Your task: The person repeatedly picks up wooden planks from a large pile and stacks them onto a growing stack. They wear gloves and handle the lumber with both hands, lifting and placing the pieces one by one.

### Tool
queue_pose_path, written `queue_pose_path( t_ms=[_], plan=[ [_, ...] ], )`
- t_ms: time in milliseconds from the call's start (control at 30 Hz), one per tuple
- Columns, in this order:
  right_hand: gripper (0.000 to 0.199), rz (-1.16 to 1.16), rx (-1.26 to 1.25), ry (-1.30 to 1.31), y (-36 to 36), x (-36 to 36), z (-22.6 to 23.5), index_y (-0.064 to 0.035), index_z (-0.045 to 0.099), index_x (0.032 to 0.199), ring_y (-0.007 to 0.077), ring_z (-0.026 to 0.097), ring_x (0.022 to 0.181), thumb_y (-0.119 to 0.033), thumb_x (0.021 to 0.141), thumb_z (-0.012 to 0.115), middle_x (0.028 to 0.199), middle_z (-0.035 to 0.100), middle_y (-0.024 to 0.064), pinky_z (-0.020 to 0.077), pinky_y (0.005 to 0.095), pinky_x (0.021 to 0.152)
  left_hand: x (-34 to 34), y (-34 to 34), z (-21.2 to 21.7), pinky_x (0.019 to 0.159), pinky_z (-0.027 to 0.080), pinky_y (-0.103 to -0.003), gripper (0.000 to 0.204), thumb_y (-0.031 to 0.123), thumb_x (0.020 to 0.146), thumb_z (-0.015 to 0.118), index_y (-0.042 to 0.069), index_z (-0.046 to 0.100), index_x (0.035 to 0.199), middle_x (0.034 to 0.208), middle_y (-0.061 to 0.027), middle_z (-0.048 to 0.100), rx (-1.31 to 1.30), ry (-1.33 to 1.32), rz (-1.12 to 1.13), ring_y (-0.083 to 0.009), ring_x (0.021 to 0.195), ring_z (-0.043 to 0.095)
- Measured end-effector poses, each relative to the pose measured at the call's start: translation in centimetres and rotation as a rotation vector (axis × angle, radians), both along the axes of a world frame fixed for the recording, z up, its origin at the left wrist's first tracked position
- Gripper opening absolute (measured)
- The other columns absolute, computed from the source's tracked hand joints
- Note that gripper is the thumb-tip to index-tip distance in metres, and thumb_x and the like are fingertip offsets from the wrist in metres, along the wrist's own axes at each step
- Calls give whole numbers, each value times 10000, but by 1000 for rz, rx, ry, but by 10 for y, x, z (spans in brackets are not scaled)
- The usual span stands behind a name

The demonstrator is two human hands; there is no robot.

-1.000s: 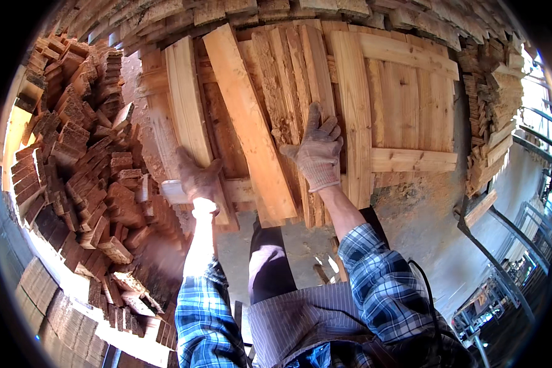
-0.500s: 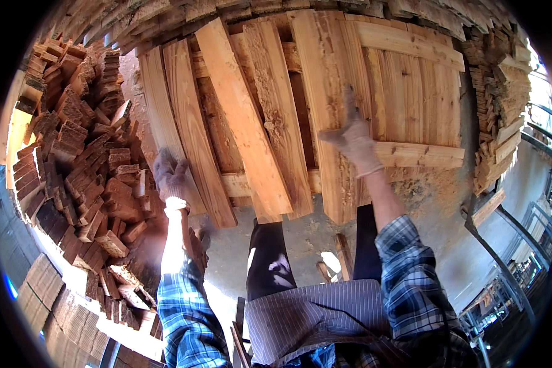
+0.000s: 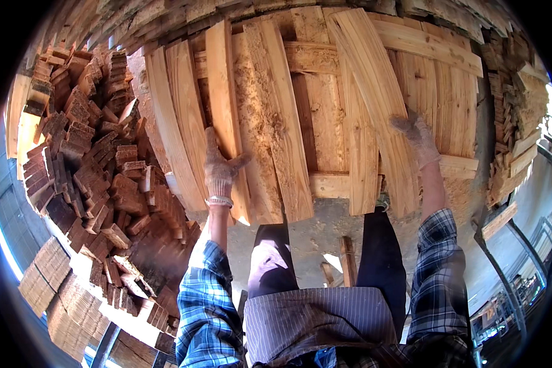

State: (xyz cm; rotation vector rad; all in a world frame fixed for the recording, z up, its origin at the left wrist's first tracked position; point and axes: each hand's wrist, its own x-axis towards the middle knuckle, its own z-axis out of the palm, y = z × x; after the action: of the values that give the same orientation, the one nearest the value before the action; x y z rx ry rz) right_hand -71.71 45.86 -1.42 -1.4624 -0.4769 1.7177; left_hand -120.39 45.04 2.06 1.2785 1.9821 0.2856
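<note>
Both my hands wear pale work gloves over a row of wooden planks. My left hand (image 3: 219, 172) straddles a narrow light plank (image 3: 224, 86), fingers along its left edge and thumb across to its right edge. My right hand (image 3: 419, 140) holds the right edge of a wide, slanting plank (image 3: 371, 80), its thumb on the top face; its fingertips are partly hidden. Between them lies a rough, bark-marked plank (image 3: 279, 116), with a narrower plank (image 3: 363, 141) beside the slanting one. Crosswise battens (image 3: 330, 185) run beneath the planks.
A heap of short reddish wood pieces (image 3: 113, 190) rises on the left. Stacked boards (image 3: 165, 24) line the far side, and another stack (image 3: 512, 116) stands at right. Metal frame bars (image 3: 503, 270) are at lower right. My knees and striped apron (image 3: 319, 319) are close below.
My right hand has shifted right with the wide plank, which now slants and uncovers boards beneath. My left hand has come inward onto the narrow plank, whose far end has swung right and near end left.
</note>
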Motion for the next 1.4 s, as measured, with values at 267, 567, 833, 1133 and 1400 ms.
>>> queue_pose_path(
  t_ms=[267,567,833,1133,1400],
  plan=[
    [461,-94,-35,-270,-15,-24,-21,49,473,1266,206,597,1017,-269,944,559,1125,601,131,526,309,882,-23,-37,-38,876,506,-418,911,240,701,803,28,306,1435,1316,-206,495,-92,390,351,-284,1139,552],
    [497,-140,-144,-273,-24,-19,1,21,569,1179,118,578,940,-254,808,751,1062,618,34,479,245,823,-13,-23,-2,846,485,-393,607,250,831,694,-2,469,1335,1174,-221,587,178,312,-10,-329,966,621],
    [409,-87,-81,-358,-13,-7,9,21,597,1142,123,583,925,-217,832,718,1044,630,47,485,256,816,32,-3,-5,891,490,-477,794,611,824,569,27,368,1324,1293,-298,442,-28,797,-314,-443,1165,478],
    [513,-7,-184,-461,1,0,11,38,531,1208,170,602,929,-269,836,706,1102,612,98,490,259,822,170,-32,-17,1051,57,-705,913,546,867,506,21,92,1488,1408,-476,54,71,567,-516,-611,1333,62],
    [601,-193,-110,-374,-18,-44,-3,58,522,1204,154,593,912,-346,813,731,1059,606,65,489,272,806,76,-38,6,1056,368,-391,666,203,834,711,22,396,1393,1392,-180,460,567,112,-1,-296,1279,446]
  ],
)
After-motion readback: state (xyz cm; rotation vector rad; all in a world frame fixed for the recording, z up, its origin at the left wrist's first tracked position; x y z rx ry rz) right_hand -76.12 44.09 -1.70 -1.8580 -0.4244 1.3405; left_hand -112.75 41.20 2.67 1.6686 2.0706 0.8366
